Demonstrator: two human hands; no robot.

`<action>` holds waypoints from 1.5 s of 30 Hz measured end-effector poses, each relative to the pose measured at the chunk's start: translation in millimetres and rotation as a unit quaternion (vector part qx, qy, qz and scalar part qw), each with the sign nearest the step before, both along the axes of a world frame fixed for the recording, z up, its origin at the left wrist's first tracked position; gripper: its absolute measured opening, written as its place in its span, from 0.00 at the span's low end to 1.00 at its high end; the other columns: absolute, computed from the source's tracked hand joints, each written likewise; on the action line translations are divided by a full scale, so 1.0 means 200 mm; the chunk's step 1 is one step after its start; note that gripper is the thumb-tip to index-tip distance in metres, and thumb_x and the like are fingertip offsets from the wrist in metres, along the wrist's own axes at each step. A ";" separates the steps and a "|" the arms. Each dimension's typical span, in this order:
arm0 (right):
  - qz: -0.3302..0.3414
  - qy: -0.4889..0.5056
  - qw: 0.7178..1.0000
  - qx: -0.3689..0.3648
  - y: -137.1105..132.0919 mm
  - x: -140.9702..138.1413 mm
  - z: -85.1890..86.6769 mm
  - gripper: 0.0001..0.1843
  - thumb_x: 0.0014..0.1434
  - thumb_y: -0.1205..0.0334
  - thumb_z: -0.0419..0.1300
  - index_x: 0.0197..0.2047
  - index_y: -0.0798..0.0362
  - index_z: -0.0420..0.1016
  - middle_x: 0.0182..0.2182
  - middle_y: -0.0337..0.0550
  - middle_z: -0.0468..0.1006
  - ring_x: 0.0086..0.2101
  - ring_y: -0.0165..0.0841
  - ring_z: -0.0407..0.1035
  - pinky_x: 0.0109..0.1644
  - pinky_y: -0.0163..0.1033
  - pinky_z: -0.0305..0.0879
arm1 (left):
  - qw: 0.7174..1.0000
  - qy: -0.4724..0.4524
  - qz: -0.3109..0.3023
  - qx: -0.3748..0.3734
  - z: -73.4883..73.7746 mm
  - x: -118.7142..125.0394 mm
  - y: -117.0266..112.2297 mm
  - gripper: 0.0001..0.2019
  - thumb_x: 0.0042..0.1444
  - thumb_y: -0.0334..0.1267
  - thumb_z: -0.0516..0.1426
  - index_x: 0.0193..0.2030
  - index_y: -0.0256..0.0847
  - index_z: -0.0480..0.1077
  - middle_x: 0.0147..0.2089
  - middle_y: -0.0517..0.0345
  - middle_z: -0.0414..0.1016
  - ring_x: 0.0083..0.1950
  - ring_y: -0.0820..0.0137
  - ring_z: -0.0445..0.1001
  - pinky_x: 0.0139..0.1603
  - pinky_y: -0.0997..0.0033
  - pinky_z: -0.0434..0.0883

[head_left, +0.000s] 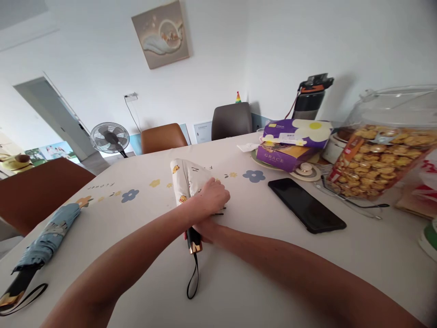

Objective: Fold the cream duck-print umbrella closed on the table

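White umbrella (180,180) under your hands: left side gathered, flap (198,175) ahead of your left fingers looks unwrapped; blue umbrella (51,234), well left of them, already furled. Left hand (213,198) curled closed on the flap; right hand (207,228) wraps the handle top, fingers mostly hidden by left wrist

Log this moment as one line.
Left hand: curled over white umbrella | Right hand: around its black handle, partly hidden | Blue umbrella: lying at left | Phone: on table, right
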State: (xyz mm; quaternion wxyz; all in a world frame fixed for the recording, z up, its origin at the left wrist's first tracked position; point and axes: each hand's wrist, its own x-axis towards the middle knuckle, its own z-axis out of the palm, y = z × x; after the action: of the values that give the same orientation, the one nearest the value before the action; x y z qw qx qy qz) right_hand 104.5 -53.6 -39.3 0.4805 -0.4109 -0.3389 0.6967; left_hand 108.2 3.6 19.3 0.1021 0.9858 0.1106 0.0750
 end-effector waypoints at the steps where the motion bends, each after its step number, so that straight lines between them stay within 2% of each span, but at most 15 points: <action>1: -0.005 -0.005 1.000 0.005 0.00 0.00 0.01 0.06 0.50 0.63 0.56 0.24 0.52 0.62 0.09 0.34 0.65 0.12 0.28 0.59 0.15 0.31 0.51 | 1.000 0.000 0.004 0.003 0.00 0.01 0.00 0.14 0.32 0.17 0.55 0.10 0.39 0.58 0.15 0.58 0.52 0.30 0.66 0.64 0.41 0.63 0.57; 3: -0.019 0.002 1.000 0.022 -0.01 -0.01 0.03 0.05 0.52 0.61 0.52 0.27 0.52 0.63 0.09 0.34 0.64 0.12 0.29 0.59 0.15 0.33 0.54 | 0.999 -0.016 0.019 0.025 0.01 0.01 0.00 0.13 0.38 0.19 0.56 0.12 0.39 0.61 0.19 0.56 0.59 0.33 0.65 0.65 0.41 0.63 0.58; 5: -0.028 0.012 0.999 0.033 -0.01 -0.02 0.06 0.07 0.54 0.61 0.49 0.28 0.52 0.63 0.09 0.33 0.63 0.11 0.29 0.59 0.15 0.33 0.55 | 0.997 -0.061 0.040 0.032 0.05 -0.03 -0.02 0.10 0.45 0.23 0.54 0.19 0.40 0.66 0.28 0.53 0.68 0.39 0.63 0.67 0.42 0.63 0.60; 7: -0.042 0.015 0.998 0.033 0.00 -0.03 0.07 0.08 0.55 0.62 0.48 0.26 0.53 0.62 0.09 0.33 0.62 0.10 0.28 0.58 0.14 0.33 0.54 | 0.989 -0.136 0.059 -0.008 0.10 -0.09 -0.04 0.09 0.51 0.26 0.53 0.27 0.42 0.70 0.40 0.52 0.72 0.46 0.62 0.67 0.43 0.64 0.63; 9: -0.057 0.013 0.998 0.018 0.01 -0.03 0.08 0.09 0.54 0.63 0.49 0.23 0.53 0.61 0.10 0.34 0.63 0.11 0.27 0.59 0.15 0.32 0.55 | 0.964 -0.233 0.080 -0.096 0.17 -0.17 -0.05 0.08 0.52 0.28 0.52 0.33 0.43 0.71 0.46 0.55 0.73 0.47 0.64 0.67 0.43 0.66 0.64; 11: -0.063 0.011 0.998 -0.016 0.01 -0.04 0.10 0.09 0.54 0.62 0.51 0.24 0.54 0.61 0.11 0.35 0.64 0.12 0.27 0.61 0.15 0.32 0.57 | 0.920 -0.316 0.116 -0.201 0.23 -0.27 -0.04 0.07 0.52 0.30 0.54 0.36 0.43 0.71 0.46 0.56 0.73 0.39 0.69 0.70 0.40 0.69 0.67; 14: -0.070 0.020 0.996 -0.056 0.00 -0.03 0.13 0.07 0.54 0.60 0.54 0.29 0.55 0.64 0.15 0.36 0.67 0.12 0.26 0.60 0.15 0.32 0.58 | 0.858 -0.404 0.168 -0.270 0.27 -0.45 0.00 0.08 0.53 0.32 0.52 0.38 0.42 0.69 0.45 0.56 0.72 0.25 0.76 0.68 0.24 0.73 0.67; 17: -0.067 0.032 0.995 -0.060 0.00 -0.02 0.12 0.07 0.53 0.60 0.57 0.31 0.55 0.65 0.15 0.35 0.67 0.13 0.25 0.59 0.15 0.31 0.58 | 0.803 -0.478 0.207 -0.290 0.22 -0.63 0.07 0.06 0.50 0.32 0.55 0.36 0.40 0.67 0.41 0.55 0.72 0.32 0.72 0.71 0.27 0.71 0.72; 21: -0.048 0.056 0.996 -0.050 0.02 -0.01 0.07 0.10 0.52 0.58 0.60 0.27 0.54 0.63 0.14 0.35 0.66 0.14 0.25 0.59 0.17 0.31 0.60 | 0.720 -0.511 0.287 -0.372 0.08 -0.80 0.13 0.06 0.44 0.34 0.59 0.31 0.38 0.68 0.36 0.56 0.72 0.37 0.70 0.71 0.33 0.68 0.76; 24: -0.054 0.061 0.995 -0.050 0.02 -0.02 0.08 0.11 0.51 0.58 0.61 0.27 0.54 0.63 0.14 0.34 0.63 0.14 0.24 0.57 0.16 0.31 0.59 | 0.674 -0.517 0.294 -0.439 0.01 -0.85 0.17 0.06 0.44 0.35 0.60 0.28 0.36 0.69 0.33 0.57 0.70 0.35 0.71 0.71 0.35 0.67 0.75; 27: -0.065 0.053 0.996 -0.039 0.00 -0.02 0.13 0.13 0.50 0.57 0.63 0.26 0.54 0.63 0.14 0.32 0.62 0.14 0.24 0.56 0.15 0.30 0.58 | 0.639 -0.529 0.316 -0.461 -0.02 -0.86 0.19 0.09 0.43 0.37 0.63 0.26 0.35 0.68 0.27 0.61 0.66 0.29 0.78 0.66 0.29 0.78 0.72; 30: -0.061 0.053 0.996 -0.043 -0.01 -0.01 0.16 0.19 0.51 0.47 0.62 0.26 0.53 0.62 0.15 0.33 0.62 0.14 0.24 0.56 0.14 0.30 0.57 | 0.628 -0.516 0.345 -0.469 -0.03 -0.87 0.20 0.15 0.37 0.33 0.67 0.32 0.35 0.68 0.27 0.63 0.66 0.28 0.81 0.65 0.27 0.85 0.67; 35: -0.040 0.083 0.995 -0.042 0.01 0.00 0.13 0.32 0.51 0.29 0.47 0.24 0.53 0.62 0.14 0.36 0.63 0.13 0.25 0.56 0.13 0.32 0.57 | 0.639 -0.483 0.371 -0.470 -0.02 -0.90 0.16 0.25 0.35 0.29 0.68 0.43 0.37 0.68 0.39 0.58 0.70 0.32 0.80 0.68 0.27 0.84 0.68; 39: -0.039 0.040 0.997 -0.047 0.02 0.00 0.09 0.33 0.53 0.30 0.44 0.22 0.53 0.63 0.12 0.37 0.63 0.12 0.26 0.56 0.14 0.33 0.57 | 0.620 -0.415 0.407 -0.527 0.00 -0.93 0.15 0.26 0.39 0.27 0.66 0.48 0.38 0.68 0.40 0.55 0.71 0.34 0.78 0.70 0.30 0.83 0.70; 45: -0.070 0.007 0.997 -0.018 0.01 0.00 0.10 0.22 0.52 0.42 0.58 0.24 0.53 0.63 0.13 0.36 0.65 0.13 0.26 0.58 0.15 0.33 0.58 | 0.643 -0.401 0.355 -0.547 0.02 -1.00 0.21 0.24 0.37 0.26 0.66 0.45 0.43 0.72 0.37 0.59 0.73 0.32 0.78 0.70 0.30 0.82 0.70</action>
State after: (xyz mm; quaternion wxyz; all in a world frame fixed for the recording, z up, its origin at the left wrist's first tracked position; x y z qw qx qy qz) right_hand 105.1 -51.3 -19.7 0.5226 -0.4373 -0.2940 0.6702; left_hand -91.5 45.7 22.5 0.6229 0.5088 0.4212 0.4191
